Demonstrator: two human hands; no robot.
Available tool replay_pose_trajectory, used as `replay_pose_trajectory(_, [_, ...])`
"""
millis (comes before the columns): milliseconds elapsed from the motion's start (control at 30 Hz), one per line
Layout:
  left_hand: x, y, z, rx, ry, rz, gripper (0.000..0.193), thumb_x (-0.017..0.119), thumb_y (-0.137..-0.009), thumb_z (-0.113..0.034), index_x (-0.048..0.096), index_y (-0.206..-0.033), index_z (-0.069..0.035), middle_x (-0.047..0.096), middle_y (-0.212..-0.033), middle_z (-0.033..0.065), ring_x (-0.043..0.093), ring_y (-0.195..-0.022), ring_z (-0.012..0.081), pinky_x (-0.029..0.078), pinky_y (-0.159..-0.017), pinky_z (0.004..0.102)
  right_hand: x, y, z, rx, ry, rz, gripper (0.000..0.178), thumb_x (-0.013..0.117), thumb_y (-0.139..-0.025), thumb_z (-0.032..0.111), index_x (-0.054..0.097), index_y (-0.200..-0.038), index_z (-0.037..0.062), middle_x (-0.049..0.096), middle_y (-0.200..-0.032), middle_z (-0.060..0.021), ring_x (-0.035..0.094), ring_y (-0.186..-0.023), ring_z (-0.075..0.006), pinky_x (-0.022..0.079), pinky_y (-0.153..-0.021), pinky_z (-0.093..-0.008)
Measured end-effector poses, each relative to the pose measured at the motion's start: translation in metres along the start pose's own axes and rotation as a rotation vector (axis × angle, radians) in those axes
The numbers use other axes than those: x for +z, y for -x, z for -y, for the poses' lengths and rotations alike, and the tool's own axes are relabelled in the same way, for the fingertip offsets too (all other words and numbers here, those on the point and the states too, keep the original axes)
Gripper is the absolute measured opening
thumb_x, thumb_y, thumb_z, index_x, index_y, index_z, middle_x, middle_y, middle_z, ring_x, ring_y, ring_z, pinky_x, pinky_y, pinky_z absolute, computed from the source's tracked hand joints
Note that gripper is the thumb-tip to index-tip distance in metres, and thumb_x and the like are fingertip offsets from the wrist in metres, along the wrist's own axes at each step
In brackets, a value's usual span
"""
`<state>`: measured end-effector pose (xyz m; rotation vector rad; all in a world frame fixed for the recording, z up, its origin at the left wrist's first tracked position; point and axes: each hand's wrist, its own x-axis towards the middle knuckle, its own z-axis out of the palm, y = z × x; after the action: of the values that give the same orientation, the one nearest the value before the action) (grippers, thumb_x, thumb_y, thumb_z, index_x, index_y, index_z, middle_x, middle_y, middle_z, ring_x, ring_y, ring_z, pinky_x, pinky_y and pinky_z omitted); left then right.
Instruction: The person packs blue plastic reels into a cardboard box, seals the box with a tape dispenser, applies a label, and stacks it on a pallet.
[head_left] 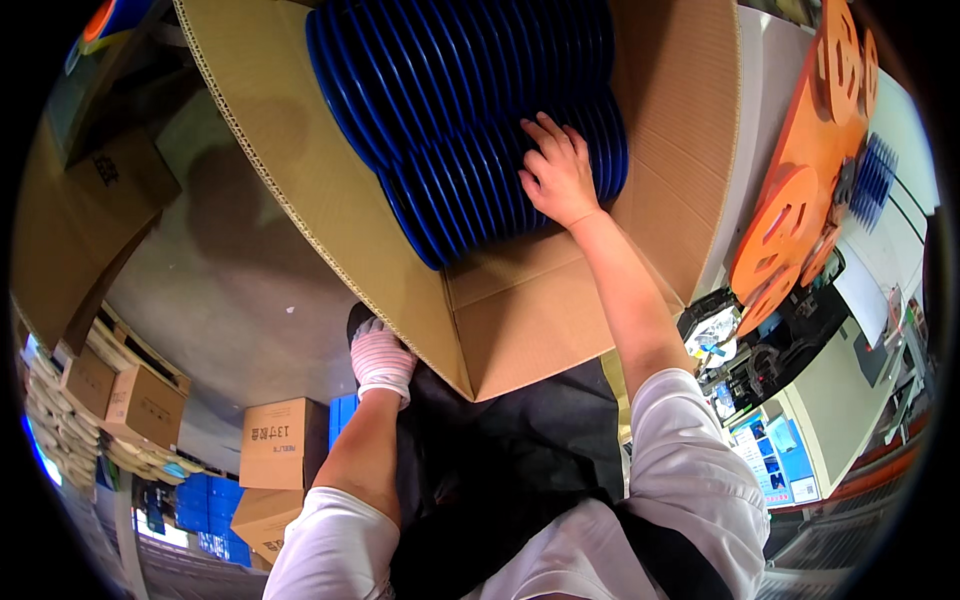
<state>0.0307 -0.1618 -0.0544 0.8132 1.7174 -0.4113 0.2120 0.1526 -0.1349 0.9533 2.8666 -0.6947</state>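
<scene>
A large open cardboard box (530, 330) stands in front of me. Inside, thin round blue plastic discs (460, 60) stand on edge, packed close together in two rows. My right hand (560, 172), bare, reaches over the near side of the box, its spread, slightly bent fingers on the upper edges of discs in the nearer row. It does not visibly grip any disc. In a white glove with pinkish stripes, my left hand (382, 358) is outside the box, beside its lower left edge. Its fingers point away from me against something dark, their tips partly hard to see.
Orange panels with round cut-out pieces (785, 235) stand at the right, near a machine with dark parts (770, 350). More blue discs (873, 180) are behind them. Closed cartons (272, 443) are stacked at the lower left, with a dark brown carton (125, 180) farther up.
</scene>
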Motion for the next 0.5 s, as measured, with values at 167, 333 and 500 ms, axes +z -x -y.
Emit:
replay_pose_trajectory(167, [-0.006, 0.001, -0.005, -0.014, -0.007, 0.029, 0.049, 0.063, -0.083, -0.042, 0.064, -0.123, -0.013, 0.06, -0.127, 0.0125, 0.049, -0.126, 0.0339, 0.038, -0.107, 0.0431, 0.009, -0.001, 0.004, -0.074, 0.001, -0.017, 0.016, 0.066, -0.075, 0.005, 0.061, -0.088, 0.0128, 0.052, -0.138, -0.0062, 0.041, -0.136, -0.0272, 0.034, -0.108, -0.0495])
replay_pose_trajectory(333, [-0.008, 0.001, -0.006, -0.028, 0.007, 0.035, 0.051, 0.062, -0.084, -0.043, 0.062, -0.124, -0.012, 0.06, -0.128, 0.0125, 0.049, -0.126, 0.0335, 0.037, -0.108, 0.0434, 0.01, -0.001, 0.008, -0.079, -0.021, 0.013, 0.015, 0.066, -0.075, 0.004, 0.062, -0.087, 0.0127, 0.052, -0.138, -0.0066, 0.041, -0.136, -0.028, 0.034, -0.108, -0.0503])
replay_pose_trajectory(500, [-0.005, 0.001, -0.003, -0.017, 0.004, 0.016, 0.052, 0.061, -0.083, -0.043, 0.062, -0.124, -0.01, 0.06, -0.128, 0.0126, 0.049, -0.126, 0.0334, 0.037, -0.108, 0.0436, 0.007, -0.005, 0.021, -0.009, -0.064, -0.011, 0.017, 0.07, -0.071, 0.008, 0.061, -0.085, 0.012, 0.053, -0.137, -0.0077, 0.041, -0.136, -0.0289, 0.034, -0.107, -0.0504])
